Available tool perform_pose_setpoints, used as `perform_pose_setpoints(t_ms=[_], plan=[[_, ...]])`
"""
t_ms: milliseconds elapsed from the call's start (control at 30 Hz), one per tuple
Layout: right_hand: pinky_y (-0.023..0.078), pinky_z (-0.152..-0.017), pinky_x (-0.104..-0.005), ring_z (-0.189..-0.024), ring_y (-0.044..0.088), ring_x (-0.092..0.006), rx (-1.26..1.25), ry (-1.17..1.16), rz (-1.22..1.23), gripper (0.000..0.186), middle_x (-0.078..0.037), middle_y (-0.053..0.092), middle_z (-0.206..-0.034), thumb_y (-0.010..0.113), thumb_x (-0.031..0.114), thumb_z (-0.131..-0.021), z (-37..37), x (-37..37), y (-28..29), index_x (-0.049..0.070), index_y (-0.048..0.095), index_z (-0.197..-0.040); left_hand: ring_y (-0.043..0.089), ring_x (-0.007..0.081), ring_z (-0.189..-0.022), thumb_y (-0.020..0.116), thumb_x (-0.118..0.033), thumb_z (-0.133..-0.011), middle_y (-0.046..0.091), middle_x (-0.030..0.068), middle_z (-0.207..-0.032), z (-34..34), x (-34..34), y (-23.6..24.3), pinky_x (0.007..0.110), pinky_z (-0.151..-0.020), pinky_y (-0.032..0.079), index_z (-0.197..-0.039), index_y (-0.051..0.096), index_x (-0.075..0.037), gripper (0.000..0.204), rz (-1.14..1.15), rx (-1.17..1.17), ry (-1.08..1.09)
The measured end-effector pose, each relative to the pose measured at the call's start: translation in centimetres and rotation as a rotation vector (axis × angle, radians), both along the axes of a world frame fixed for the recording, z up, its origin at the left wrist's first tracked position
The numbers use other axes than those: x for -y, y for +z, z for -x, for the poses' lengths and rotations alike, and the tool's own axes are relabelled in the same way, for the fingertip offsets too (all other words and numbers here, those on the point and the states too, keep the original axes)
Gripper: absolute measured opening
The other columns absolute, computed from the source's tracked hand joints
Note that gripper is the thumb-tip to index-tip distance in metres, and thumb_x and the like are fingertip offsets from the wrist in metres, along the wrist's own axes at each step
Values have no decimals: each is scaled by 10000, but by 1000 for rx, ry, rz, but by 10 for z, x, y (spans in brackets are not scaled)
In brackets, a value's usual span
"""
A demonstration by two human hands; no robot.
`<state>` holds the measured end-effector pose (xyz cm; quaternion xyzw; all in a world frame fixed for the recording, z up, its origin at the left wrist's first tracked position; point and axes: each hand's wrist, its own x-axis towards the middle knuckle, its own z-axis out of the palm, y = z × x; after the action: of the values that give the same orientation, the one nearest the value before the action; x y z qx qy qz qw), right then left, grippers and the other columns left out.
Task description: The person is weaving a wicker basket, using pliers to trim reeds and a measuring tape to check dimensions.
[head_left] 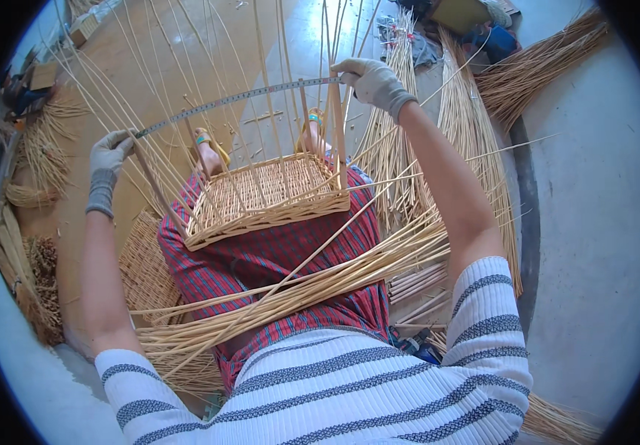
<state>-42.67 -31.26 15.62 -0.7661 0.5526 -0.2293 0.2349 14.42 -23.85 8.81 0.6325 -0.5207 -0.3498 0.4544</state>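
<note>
A pale tape measure (240, 97) is stretched in a slight arc between my two gloved hands. My left hand (111, 153) is closed on its left end, beside the top of a thick corner stake (158, 182). Closed on the other end, my right hand (373, 83) sits at the top of the right corner stake (338, 133). Below the tape, a partly woven wicker basket (268, 218) rests on my lap, with many long thin rods standing up from its sides. The tape's case cannot be made out.
A bundle of loose willow rods (320, 289) lies across my lap. Long rod bundles (457, 111) spread over the floor to the right, with a darker bundle (542, 67) beyond. A woven panel (146, 259) stands by my left leg. More bundled stalks (42, 148) lie far left.
</note>
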Motion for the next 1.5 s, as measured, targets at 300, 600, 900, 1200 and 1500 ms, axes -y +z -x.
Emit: perform_pose_setpoints(t_ms=[300,600,900,1200,1500], plan=[[495,-640,-306,-672,559,-108,-37,-119,9,460,-31,618,-754,612,146,-971,4,-71,-35,197,506,-1416,618,157,-1023,615,-224,-1010,604,84,-1227,57,-107,-101,303,-871,535,-1422,477,-86,456,138,-490,239],[495,-690,-303,-742,571,-109,370,-115,-393,296,-38,639,-853,648,303,-958,18,-197,-91,46,633,-1105,585,185,-1053,614,-158,-999,573,107,-1222,155,-188,-129,314,-916,491,-1409,468,-30,454,121,86,502],[541,-819,-448,-878,681,-343,117,453,-167,478,-161,695,-978,745,306,-832,-22,-310,-105,112,624,-1251,495,339,-1305,700,-190,-891,553,126,-1343,319,-159,-41,465,-1128,361,-1370,552,-89,512,613,776,-353],[536,-876,-431,-1007,675,-287,-348,-25,692,332,-93,714,-1080,583,357,-951,107,-78,-76,185,669,-1222,628,297,-1054,808,-207,-728,589,113,-1263,401,-108,-80,421,-867,523,-1575,249,-106,1019,499,697,-561],[497,-916,-391,-979,689,-257,-317,-116,-339,547,-60,746,-994,606,666,-841,140,-131,-135,173,761,-1019,626,252,-1058,811,-233,-736,628,78,-1228,405,-115,-85,409,-871,463,-1569,268,-79,1006,368,824,-545]])
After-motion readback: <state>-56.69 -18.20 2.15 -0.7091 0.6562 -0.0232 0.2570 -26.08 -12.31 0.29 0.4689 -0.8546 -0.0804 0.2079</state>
